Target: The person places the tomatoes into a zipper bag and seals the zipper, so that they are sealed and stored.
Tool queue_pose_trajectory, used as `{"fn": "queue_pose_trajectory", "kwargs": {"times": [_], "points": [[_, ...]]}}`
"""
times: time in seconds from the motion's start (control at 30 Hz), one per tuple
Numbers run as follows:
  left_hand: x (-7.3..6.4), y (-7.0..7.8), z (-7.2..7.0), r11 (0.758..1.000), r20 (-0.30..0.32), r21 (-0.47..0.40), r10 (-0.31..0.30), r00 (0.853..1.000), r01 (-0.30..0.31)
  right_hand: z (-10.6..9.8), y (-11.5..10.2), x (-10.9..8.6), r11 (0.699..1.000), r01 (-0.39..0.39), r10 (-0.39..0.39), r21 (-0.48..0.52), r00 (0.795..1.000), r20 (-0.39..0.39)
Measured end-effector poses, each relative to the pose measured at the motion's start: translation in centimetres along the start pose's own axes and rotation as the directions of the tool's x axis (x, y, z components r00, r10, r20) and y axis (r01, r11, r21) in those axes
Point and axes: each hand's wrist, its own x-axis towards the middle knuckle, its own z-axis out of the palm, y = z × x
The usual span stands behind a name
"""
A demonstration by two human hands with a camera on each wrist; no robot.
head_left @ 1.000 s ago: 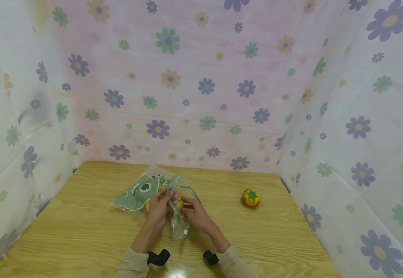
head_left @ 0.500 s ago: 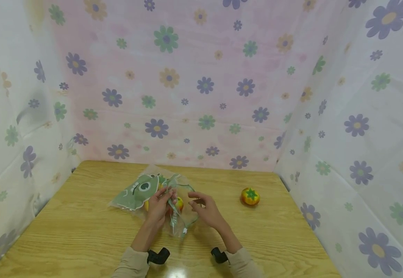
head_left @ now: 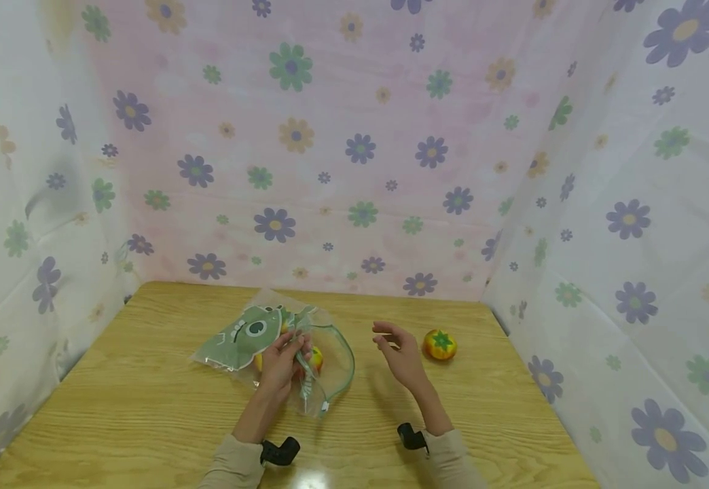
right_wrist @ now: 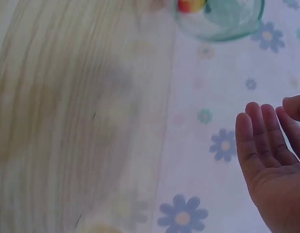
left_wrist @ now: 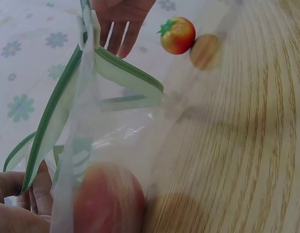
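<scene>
Nearest the person's body, two beige sleeves (head_left: 232, 462) end in small black wrist-worn cameras (head_left: 281, 451), set on the inner side of each wrist, presumably so each looks along its own hand. Just past them, the left hand (head_left: 279, 365) pinches one green-edged lip of a clear plastic zip bag printed with a green cartoon face (head_left: 250, 336), its thumb and fingers closed on the film. The bag lies on the yellowish wood-grain tabletop (head_left: 501, 421), its two lips parted; I'd say the pinch is there because such limp film would sag together otherwise. The white plastic slider (head_left: 324, 407) sits at the near end of the green zip edge. Inside the bag is a round red-and-yellow fruit (head_left: 317, 360), and something yellow beside the left hand that I can't make out; their weight probably helps hold the bag in place. To the right, the right hand (head_left: 402, 354) hangs over the tabletop holding nothing, fingers loosely bent, thumb apart. Just beyond it rests a squat red-yellow tomato-like fruit with a green star-shaped top (head_left: 440, 345), outside the bag. Behind everything hangs a pinkish-white flowered sheet (head_left: 330, 102).
</scene>
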Motion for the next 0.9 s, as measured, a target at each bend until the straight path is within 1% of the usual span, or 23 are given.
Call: {"fn": "queue_pose_trajectory", "kwargs": {"times": [0.07,0.13,0.23,0.33,0.4,0.47,0.5,0.63,0.67,0.73,0.83,0.9], "points": [[0.0,-0.1,0.0,1.0,0.0,0.004,-0.001,1.0,0.001,-0.7,0.2,-0.1,0.999,-0.01,0.009,-0.037,0.999,-0.038],[0.0,-0.2,0.0,1.0,-0.002,0.005,-0.003,1.0,0.003,-1.4,-0.2,-0.4,0.997,-0.027,0.023,-0.069,0.997,-0.07],[0.0,-0.2,0.0,1.0,-0.007,0.001,-0.011,1.0,0.011,-2.5,-0.8,-0.8,0.997,-0.06,0.053,-0.058,0.992,-0.119],[-0.1,-0.2,0.0,1.0,-0.015,-0.006,-0.015,1.0,0.015,-3.6,0.0,-0.9,0.99,-0.102,0.084,-0.094,0.98,-0.179],[-0.2,-0.1,0.0,1.0,-0.024,-0.006,-0.018,1.0,0.018,-4.2,1.0,-0.8,0.985,-0.13,0.1,-0.113,0.967,-0.236],[-0.3,0.0,0.0,1.0,-0.028,0.001,-0.017,0.999,0.017,-4.8,2.1,-0.6,0.978,-0.147,0.099,-0.145,0.949,-0.298],[-0.3,0.0,0.0,1.0,-0.029,0.006,-0.016,0.999,0.016,-5.1,2.4,-0.6,0.976,-0.161,0.105,-0.148,0.938,-0.331],[-0.3,0.1,0.0,1.0,-0.029,0.011,-0.018,0.999,0.018,-6.5,3.3,-0.5,0.964,-0.195,0.104,-0.181,0.902,-0.42],[-0.3,0.1,0.0,1.0,-0.027,0.012,-0.017,0.999,0.017,-6.8,3.5,-0.5,0.96,-0.206,0.106,-0.19,0.895,-0.433],[-0.2,0.1,0.0,1.0,-0.024,0.011,-0.018,1.0,0.019,-7.4,3.8,-0.6,0.959,-0.224,0.126,-0.173,0.885,-0.448],[-0.2,0.0,-0.1,1.0,-0.02,0.009,-0.02,1.0,0.02,-8.2,4.3,-0.8,0.948,-0.288,0.198,-0.134,0.866,-0.459],[-0.2,-0.1,-0.1,1.0,-0.021,0.005,-0.021,1.0,0.022,-8.7,4.5,-1.0,0.933,-0.342,0.258,-0.113,0.854,-0.451]]}}
